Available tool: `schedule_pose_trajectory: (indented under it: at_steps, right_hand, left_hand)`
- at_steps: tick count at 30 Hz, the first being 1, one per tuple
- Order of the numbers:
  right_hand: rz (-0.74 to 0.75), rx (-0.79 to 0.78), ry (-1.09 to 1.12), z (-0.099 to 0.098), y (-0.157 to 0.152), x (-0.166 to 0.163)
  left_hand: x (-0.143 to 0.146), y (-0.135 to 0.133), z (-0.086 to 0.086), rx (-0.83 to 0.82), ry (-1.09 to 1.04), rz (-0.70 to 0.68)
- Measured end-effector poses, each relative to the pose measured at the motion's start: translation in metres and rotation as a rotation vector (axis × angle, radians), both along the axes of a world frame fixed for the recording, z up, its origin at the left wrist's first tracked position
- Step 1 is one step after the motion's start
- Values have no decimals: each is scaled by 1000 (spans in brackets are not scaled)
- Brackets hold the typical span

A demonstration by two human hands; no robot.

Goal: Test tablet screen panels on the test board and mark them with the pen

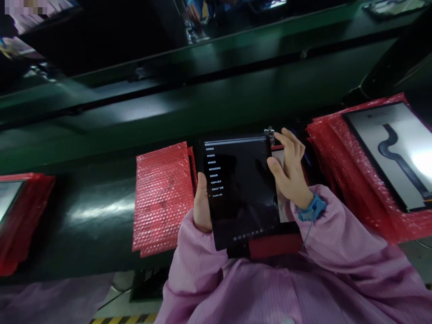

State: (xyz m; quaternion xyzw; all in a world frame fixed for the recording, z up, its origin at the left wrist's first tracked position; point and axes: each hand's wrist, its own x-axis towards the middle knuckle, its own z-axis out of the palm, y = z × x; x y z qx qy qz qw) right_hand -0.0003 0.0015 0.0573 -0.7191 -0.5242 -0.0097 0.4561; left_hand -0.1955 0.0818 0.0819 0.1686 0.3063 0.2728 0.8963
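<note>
A dark tablet (pixel 243 193) is lit, with a list of white text lines at its upper left and a row of small icons along its lower edge. My left hand (pixel 202 207) is closed on the tablet's left edge, thumb on the front and the other fingers hidden behind. Over the right edge is my right hand (pixel 290 175), open, its fingers stretched out and apart. Its thumb tip overlaps the screen's edge; whether it touches the glass I cannot tell. A blue wrist strap (pixel 312 208) with a thin cord circles the right wrist. Behind the tablet, a pale panel (pixel 286 211) partly shows.
Red bubble-wrap sleeves (pixel 164 198) lie left of the tablet. At right, a display panel (pixel 388 148) with a dark ribbon cable rests on stacked red sleeves (pixel 340 180). Another red stack (pixel 30 216) sits far left. A small metal fitting (pixel 270 132) stands behind the tablet.
</note>
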Motion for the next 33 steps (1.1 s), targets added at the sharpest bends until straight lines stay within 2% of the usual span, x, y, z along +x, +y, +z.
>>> schedule_pose_trajectory:
  at_steps: [4,8,12,17,21,27,33]
  right_hand:
    - [14,60,146,-6,2,-7]
    - [54,90,415,-11,3,-15]
    - [252,-57,761,-5,1,-23]
    - [378,-233,978,5,-7,-29]
    - [405,-196,886,8,-10,-26]
    - [330,-116,309,7,-10,-23]
    - [316,-147,210,7,-9,-23]
  left_hand:
    - [-4,5,5,-59,76,1]
    - [-6,6,28,-13,157,183]
    - [-4,-1,53,41,233,247]
    - [11,-14,66,134,147,167]
    - [20,-19,65,188,70,132]
    - [14,-22,61,116,152,100]
    - [11,-33,54,106,129,37]
